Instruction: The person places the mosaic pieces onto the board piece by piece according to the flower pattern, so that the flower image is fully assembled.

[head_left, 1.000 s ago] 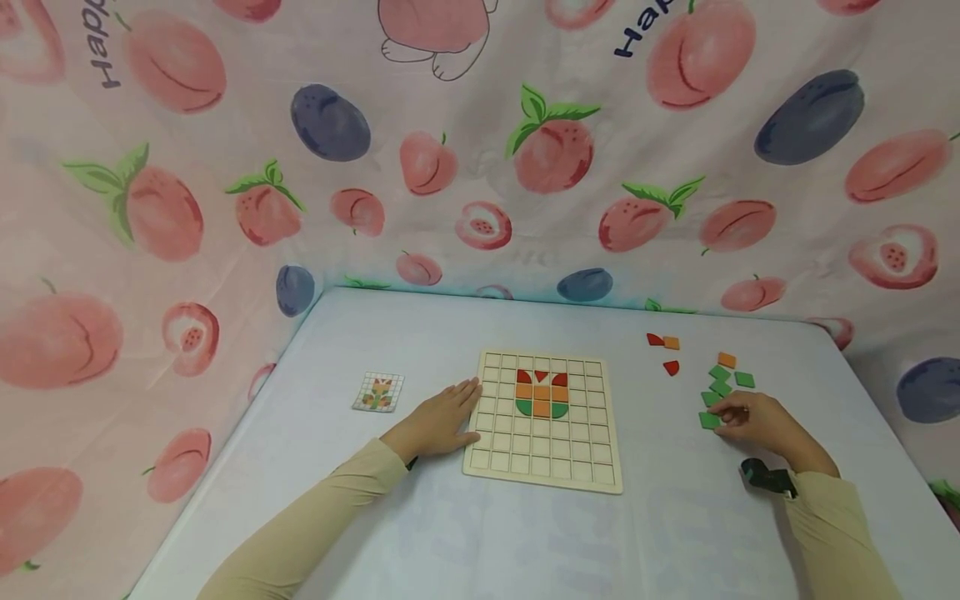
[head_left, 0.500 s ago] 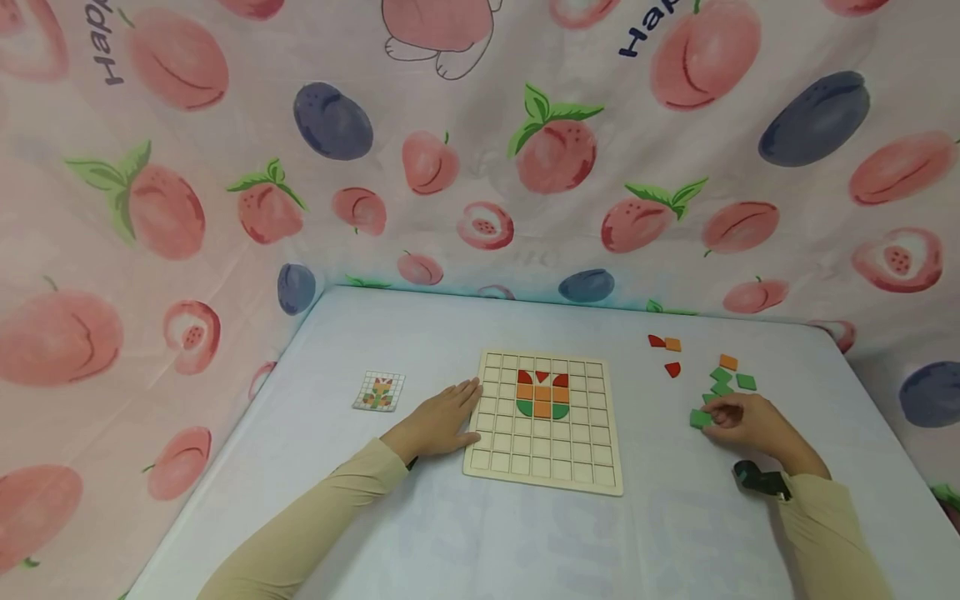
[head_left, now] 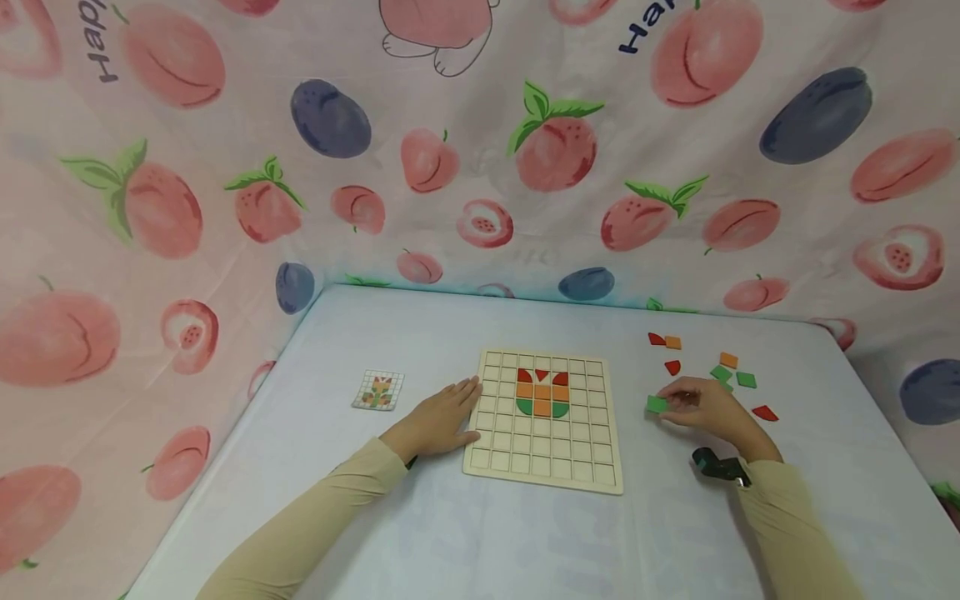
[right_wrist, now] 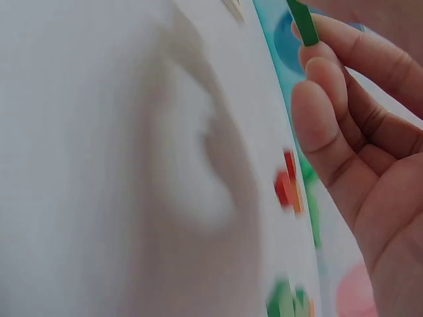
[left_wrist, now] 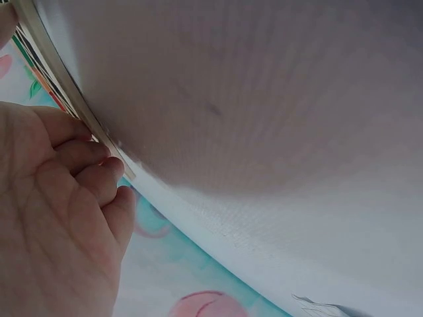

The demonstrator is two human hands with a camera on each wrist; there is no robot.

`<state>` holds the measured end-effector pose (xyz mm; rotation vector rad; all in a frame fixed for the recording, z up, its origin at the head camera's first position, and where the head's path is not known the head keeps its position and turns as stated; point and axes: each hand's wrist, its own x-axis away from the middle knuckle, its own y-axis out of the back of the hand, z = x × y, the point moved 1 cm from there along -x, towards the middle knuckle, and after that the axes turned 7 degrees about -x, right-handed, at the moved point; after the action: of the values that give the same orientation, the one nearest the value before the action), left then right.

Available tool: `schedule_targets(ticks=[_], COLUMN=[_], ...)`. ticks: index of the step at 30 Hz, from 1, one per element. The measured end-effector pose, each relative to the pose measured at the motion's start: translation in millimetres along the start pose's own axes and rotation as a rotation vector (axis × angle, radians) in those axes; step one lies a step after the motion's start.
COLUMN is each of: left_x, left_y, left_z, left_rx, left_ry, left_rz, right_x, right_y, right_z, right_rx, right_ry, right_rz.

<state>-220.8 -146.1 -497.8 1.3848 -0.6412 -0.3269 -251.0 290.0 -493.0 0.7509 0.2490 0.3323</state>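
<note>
A wooden grid board [head_left: 543, 467] lies mid-table, with red, orange and green tiles set in its upper middle as a tulip-like shape. My left hand [head_left: 441, 419] rests against the board's left edge, fingers extended; in the left wrist view the fingers [left_wrist: 99, 178] meet the board's rim. Between the thumb and fingertips of my right hand [head_left: 701, 404] is a green square tile [head_left: 656, 404], held to the right of the board. The right wrist view shows this green tile [right_wrist: 303, 23] edge-on, pinched at the top.
A small pattern card [head_left: 378, 391] lies left of the board. Loose green tiles [head_left: 746, 380], orange tiles [head_left: 728, 360] and red tiles [head_left: 765, 413] are scattered at the table's right. A fruit-print cloth [head_left: 480, 167] hangs behind the table.
My right hand has picked up a green square tile from the loose ones and carried it left towards the board. A red tile formerly covered by the hand now shows. The left hand stays put.
</note>
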Motion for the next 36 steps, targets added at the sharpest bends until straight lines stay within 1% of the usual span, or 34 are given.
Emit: schedule_targets(ticks=[4,10,17,25,30,32,36], left_x=[-0.7,-0.5,-0.2,0.5,0.7,0.8,0.7], left_y=[-0.4,-1.0,0.1,1.0,1.8,2.0,2.1], left_z=[0.4,0.5,0.0,-0.3,-0.8,-1.0,-1.3], left_rx=[0.006,-0.002,0.006,0.003,0.002,0.000,0.000], left_ry=[0.000,-0.003,0.001,0.005,0.003,0.003,0.003], left_rz=[0.002,0.003,0.003,0.011,0.004,0.002,0.000], right_x=[-12.2,-28.9,-43.6,-53.4,-56.4,-56.6,-56.7], right_y=[-17.4,-43.6,-70.0,-90.9,-102.0,-105.7,-110.5], right_z=[14.2,34.9,51.9,70.0,81.1,84.8,90.7], right_rx=[-0.023,-0.104,-0.149,-0.171,-0.188,-0.196,-0.180], right_ry=[0.015,0.045,0.083,0.149,0.129,0.104,0.112], right_rz=[0.020,0.060,0.123,0.188,0.237,0.252,0.264])
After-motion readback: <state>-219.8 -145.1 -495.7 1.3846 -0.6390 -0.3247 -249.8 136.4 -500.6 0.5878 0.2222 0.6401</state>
